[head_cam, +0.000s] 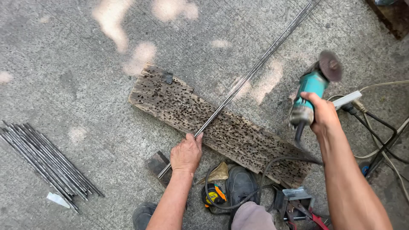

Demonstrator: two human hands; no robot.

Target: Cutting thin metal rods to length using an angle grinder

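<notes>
Our left hand [186, 154] pins a steel rod [238, 91] flat on the pitted plank [238, 136] — our right hand [324, 114] grips a teal angle grinder [313, 91], seemingly raised.

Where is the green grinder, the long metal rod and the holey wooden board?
Green grinder [312, 87]: head view, on its teal body.
Long metal rod [251, 72]: head view, mid-length.
Holey wooden board [243, 136]: head view, on its pitted top.

steel rod [255, 68] cut off top, grinder disc [331, 66] blurred
</notes>
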